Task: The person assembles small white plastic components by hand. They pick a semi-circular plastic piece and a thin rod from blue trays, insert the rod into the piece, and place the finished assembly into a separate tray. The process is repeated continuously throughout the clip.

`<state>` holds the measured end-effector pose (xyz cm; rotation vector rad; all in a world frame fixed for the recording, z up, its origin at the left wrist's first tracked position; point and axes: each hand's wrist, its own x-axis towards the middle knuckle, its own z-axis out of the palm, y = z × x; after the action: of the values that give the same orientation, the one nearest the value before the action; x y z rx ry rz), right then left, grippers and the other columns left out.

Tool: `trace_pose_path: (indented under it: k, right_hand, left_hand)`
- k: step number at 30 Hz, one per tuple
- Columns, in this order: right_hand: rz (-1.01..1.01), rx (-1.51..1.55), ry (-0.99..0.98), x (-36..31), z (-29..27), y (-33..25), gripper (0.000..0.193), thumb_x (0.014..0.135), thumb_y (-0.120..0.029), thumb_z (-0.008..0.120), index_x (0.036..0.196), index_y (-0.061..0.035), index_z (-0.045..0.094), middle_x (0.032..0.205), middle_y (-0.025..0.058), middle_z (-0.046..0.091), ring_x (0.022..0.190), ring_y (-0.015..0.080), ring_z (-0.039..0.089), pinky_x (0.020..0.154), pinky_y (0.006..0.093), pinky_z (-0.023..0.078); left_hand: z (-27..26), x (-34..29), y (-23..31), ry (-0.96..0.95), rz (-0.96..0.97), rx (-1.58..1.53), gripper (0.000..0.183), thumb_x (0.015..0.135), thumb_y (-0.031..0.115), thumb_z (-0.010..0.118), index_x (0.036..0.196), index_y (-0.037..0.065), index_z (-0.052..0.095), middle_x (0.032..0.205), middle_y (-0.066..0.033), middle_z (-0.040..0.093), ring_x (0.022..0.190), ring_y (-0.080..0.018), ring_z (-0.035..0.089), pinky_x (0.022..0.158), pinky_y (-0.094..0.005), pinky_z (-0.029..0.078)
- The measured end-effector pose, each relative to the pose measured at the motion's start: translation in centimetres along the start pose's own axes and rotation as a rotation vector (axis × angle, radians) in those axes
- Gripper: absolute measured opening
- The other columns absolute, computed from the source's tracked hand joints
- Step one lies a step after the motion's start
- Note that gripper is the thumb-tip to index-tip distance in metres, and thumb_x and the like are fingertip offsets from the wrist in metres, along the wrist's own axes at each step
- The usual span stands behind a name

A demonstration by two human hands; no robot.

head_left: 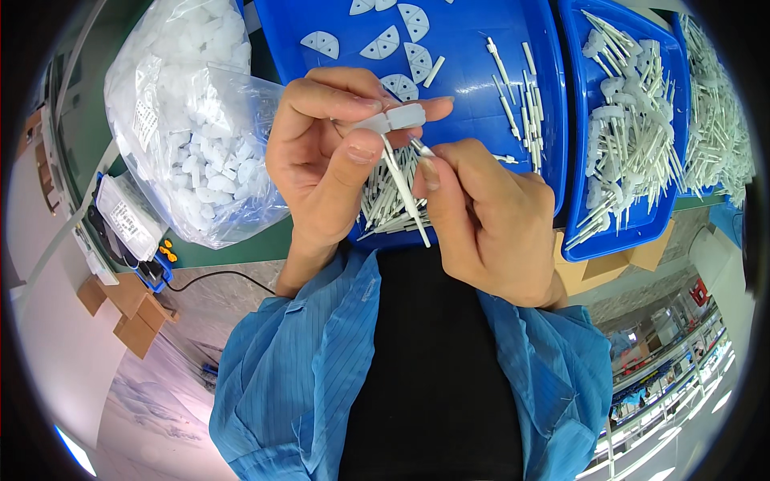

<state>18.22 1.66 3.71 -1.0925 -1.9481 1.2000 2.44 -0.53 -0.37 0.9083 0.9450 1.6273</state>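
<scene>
My left hand is closed on a small white plastic piece, pinched between thumb and fingers. A thin white rod slants down from that piece toward me. Close by on the right, my right hand pinches a short slim rod with a shiny tip, pointed at the white piece. Whether the tip touches it I cannot tell. Under both hands lies a heap of loose white rods at the near end of the large blue tray. Flat semicircular white pieces with holes lie farther back in it.
A clear plastic bag full of small white pieces stands on the left. More white rods lie along the tray's right side. Beyond it, a second blue tray holds rods with white pieces attached, beside another such heap. A cable runs at left.
</scene>
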Motion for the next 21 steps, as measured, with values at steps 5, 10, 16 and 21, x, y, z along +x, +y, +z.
trace_pose_path:
  k: [5, 10, 16, 21]
  right_hand:
    - [0.085, 0.075, -0.084, 0.3, -0.8, -0.4, 0.010, 0.090, -0.005, 0.065, 0.089, -0.0004, 0.056, 0.057, 0.0108, 0.057, 0.047, 0.0266, 0.061, 0.041, 0.0350, 0.043]
    - [0.058, 0.099, -0.090, 0.6, -0.7, -0.1, 0.010, 0.091, -0.005, 0.064, 0.088, -0.0007, 0.055, 0.057, 0.0130, 0.057, 0.049, 0.0289, 0.062, 0.042, 0.0361, 0.044]
    - [0.162, 0.104, -0.142, 0.5, -1.9, -0.5, 0.009, 0.093, -0.007, 0.063, 0.088, -0.0012, 0.057, 0.060, 0.0105, 0.059, 0.051, 0.0230, 0.062, 0.045, 0.0321, 0.044]
    - [0.151, 0.136, -0.153, 0.9, -2.4, -0.4, 0.012, 0.098, -0.011, 0.059, 0.094, -0.0011, 0.062, 0.068, 0.0049, 0.063, 0.055, 0.0092, 0.059, 0.051, 0.0232, 0.043]
  left_hand:
    - [-0.2, 0.0, -0.2, -0.032, 0.082, 0.123, 0.027, 0.094, 0.021, 0.064, 0.103, -0.001, 0.051, 0.104, -0.0135, 0.050, 0.081, -0.0252, 0.068, 0.085, -0.0565, 0.058]
    - [-1.0, -0.1, -0.2, -0.081, 0.219, 0.120, 0.025, 0.085, -0.006, 0.067, 0.107, -0.009, 0.055, 0.108, -0.0199, 0.056, 0.091, -0.0251, 0.069, 0.086, -0.0411, 0.060]
    - [-1.2, 0.4, -0.4, -0.136, 0.367, 0.404, 0.031, 0.077, -0.007, 0.076, 0.103, -0.009, 0.061, 0.102, -0.0194, 0.062, 0.089, -0.0248, 0.071, 0.079, -0.0333, 0.061]
    - [-0.7, 0.0, 0.1, -0.105, 0.265, 0.336, 0.034, 0.074, -0.005, 0.080, 0.103, -0.007, 0.062, 0.101, -0.0181, 0.063, 0.088, -0.0239, 0.070, 0.080, -0.0342, 0.060]
